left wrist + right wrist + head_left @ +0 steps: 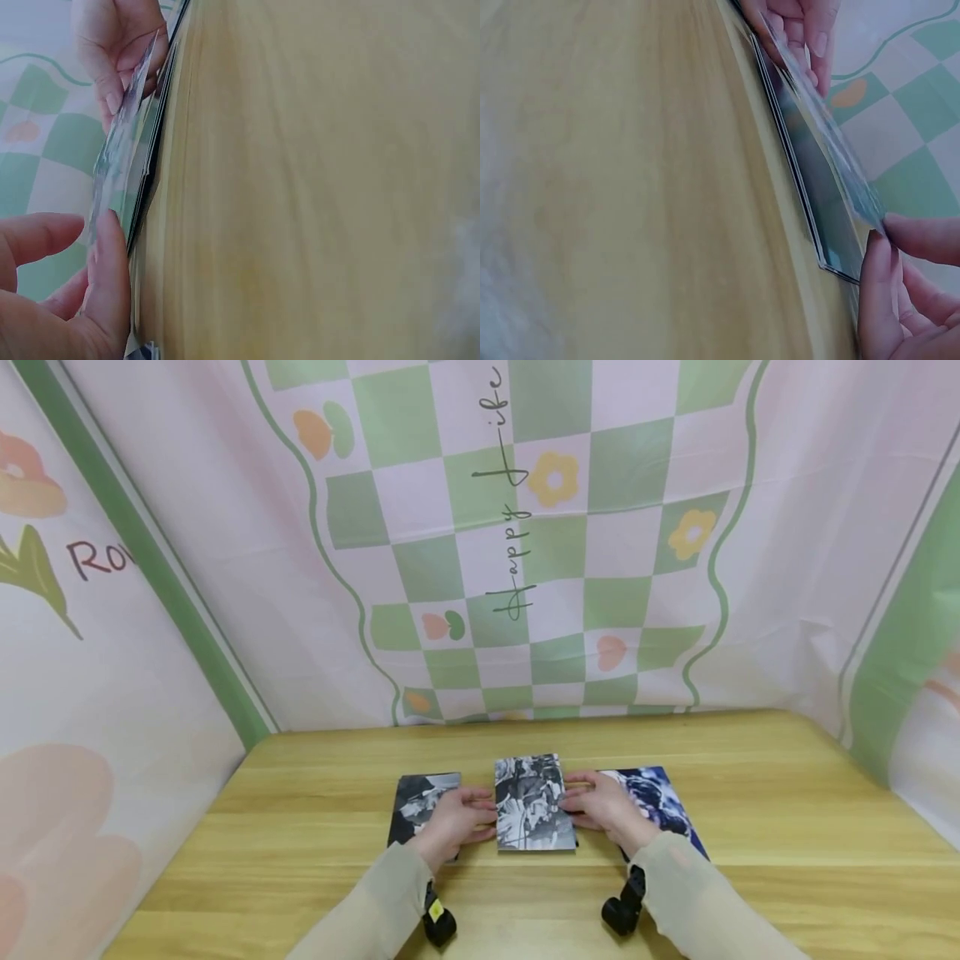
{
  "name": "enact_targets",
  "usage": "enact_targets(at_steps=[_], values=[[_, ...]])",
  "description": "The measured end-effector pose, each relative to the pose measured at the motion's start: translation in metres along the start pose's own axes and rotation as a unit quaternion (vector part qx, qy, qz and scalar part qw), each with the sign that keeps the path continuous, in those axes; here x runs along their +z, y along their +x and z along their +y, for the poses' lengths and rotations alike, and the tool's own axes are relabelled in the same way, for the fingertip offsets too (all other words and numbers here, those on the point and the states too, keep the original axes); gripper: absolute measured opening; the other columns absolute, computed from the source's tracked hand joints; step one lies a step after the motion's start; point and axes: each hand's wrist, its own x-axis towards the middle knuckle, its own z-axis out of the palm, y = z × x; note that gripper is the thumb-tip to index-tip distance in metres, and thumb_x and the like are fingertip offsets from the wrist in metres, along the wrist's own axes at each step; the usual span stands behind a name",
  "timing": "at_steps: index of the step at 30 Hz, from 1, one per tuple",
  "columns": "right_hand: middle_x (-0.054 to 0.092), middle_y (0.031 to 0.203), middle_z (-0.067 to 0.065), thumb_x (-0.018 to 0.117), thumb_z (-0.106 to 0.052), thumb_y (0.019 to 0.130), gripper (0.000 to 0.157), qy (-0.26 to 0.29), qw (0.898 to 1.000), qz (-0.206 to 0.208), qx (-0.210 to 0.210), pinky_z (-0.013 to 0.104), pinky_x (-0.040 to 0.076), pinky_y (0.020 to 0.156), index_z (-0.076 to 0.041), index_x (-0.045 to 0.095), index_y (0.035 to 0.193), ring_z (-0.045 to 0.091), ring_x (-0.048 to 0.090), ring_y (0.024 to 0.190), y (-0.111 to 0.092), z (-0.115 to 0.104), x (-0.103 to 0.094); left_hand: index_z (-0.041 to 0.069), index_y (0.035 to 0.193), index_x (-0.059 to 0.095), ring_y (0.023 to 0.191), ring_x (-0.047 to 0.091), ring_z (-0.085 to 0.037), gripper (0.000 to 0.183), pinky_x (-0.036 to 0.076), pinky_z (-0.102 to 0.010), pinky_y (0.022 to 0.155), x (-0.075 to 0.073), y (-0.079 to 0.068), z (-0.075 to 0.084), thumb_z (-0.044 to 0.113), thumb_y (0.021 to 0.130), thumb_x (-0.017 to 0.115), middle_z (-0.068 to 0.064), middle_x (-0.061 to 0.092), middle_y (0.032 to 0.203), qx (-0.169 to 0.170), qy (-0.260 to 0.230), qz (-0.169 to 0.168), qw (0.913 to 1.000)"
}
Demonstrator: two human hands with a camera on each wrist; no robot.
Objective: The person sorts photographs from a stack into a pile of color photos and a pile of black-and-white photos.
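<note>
A black-and-white photo print (pixel 532 803) is held at its two side edges, raised a little above a thin stack of prints (pixel 799 161). At its right edge, my right hand (pixel 603 807) pinches it between thumb and fingers, as the right wrist view shows. My left hand (pixel 453 818) holds the opposite edge, with a finger (pixel 111 266) against the underside and the thumb close to the upper face. Partly hidden by the left hand and wrist is a dark print (pixel 416 797). The right hand and forearm overlap a blue-toned print (pixel 660 797).
The prints lie on a wooden table (pixel 300 827) with light grain. Behind it hangs a green-and-white checked curtain (pixel 555 552), and another printed curtain (pixel 180 693) borders the left side. A black wrist camera (pixel 622 910) sits under the right forearm.
</note>
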Motion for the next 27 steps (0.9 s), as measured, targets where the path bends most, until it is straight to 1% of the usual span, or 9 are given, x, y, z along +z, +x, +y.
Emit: enact_targets(at_steps=[4,8,13,17,20,24,27], values=[[0.057,0.119,0.027,0.063,0.001,0.087,0.051,-0.001,1.000,-0.015,-0.006,0.031,0.060,0.070,0.005,0.043,0.134,0.018,0.064,0.085,-0.001,-0.001,0.003,-0.002,0.130,0.052,0.089,0.062,-0.018,0.043,0.059,-0.031,0.075,-0.004,-0.001,0.000,-0.001,0.088,0.062,-0.013,0.060,0.107,-0.001,0.013,0.006,0.9999],[0.058,0.116,0.026,0.062,0.001,0.087,0.051,0.001,1.000,-0.024,-0.008,0.029,0.059,0.066,0.006,0.042,0.134,0.018,0.064,0.083,-0.002,-0.001,0.006,0.000,0.130,0.052,0.086,0.062,-0.017,0.044,0.059,-0.029,0.071,-0.007,-0.001,0.000,-0.001,0.088,0.062,-0.012,0.059,0.104,-0.005,0.017,0.011,0.9998],[0.056,0.119,0.027,0.061,0.001,0.089,0.050,-0.004,1.000,-0.027,-0.009,0.030,0.059,0.066,0.005,0.042,0.135,0.018,0.064,0.084,-0.004,-0.001,0.009,0.002,0.129,0.053,0.084,0.062,-0.017,0.043,0.058,-0.027,0.070,-0.011,-0.001,0.000,0.000,0.088,0.063,-0.011,0.059,0.103,-0.011,0.023,0.008,0.9996],[0.053,0.123,0.029,0.061,0.000,0.089,0.051,-0.004,0.999,-0.031,-0.016,0.032,0.060,0.067,0.005,0.042,0.135,0.020,0.064,0.087,-0.006,-0.002,0.012,0.002,0.130,0.053,0.080,0.062,-0.015,0.043,0.058,-0.025,0.068,-0.015,-0.002,0.000,0.001,0.088,0.063,-0.010,0.059,0.102,-0.008,0.034,0.007,0.9994],[0.053,0.123,0.030,0.061,0.000,0.089,0.051,-0.003,0.999,-0.037,-0.023,0.033,0.060,0.069,0.006,0.041,0.136,0.023,0.064,0.091,-0.008,-0.006,0.015,0.001,0.131,0.052,0.078,0.061,-0.015,0.044,0.058,-0.025,0.067,-0.020,-0.004,0.001,0.001,0.088,0.062,-0.010,0.059,0.100,-0.001,0.038,0.005,0.9992],[0.056,0.118,0.028,0.062,-0.001,0.088,0.050,0.007,0.999,-0.042,-0.031,0.034,0.060,0.070,0.006,0.043,0.135,0.027,0.064,0.093,-0.009,-0.009,0.021,0.001,0.132,0.051,0.077,0.060,-0.014,0.045,0.058,-0.026,0.067,-0.027,-0.008,0.001,0.001,0.088,0.062,-0.009,0.059,0.098,0.007,0.047,0.002,0.9989],[0.060,0.110,0.022,0.064,-0.001,0.087,0.049,0.017,0.998,-0.038,-0.035,0.033,0.060,0.069,0.004,0.046,0.132,0.025,0.064,0.089,-0.010,-0.010,0.027,0.001,0.133,0.050,0.077,0.060,-0.014,0.045,0.057,-0.025,0.066,-0.034,-0.010,0.000,0.001,0.089,0.061,-0.008,0.058,0.097,0.008,0.048,0.001,0.9988]])
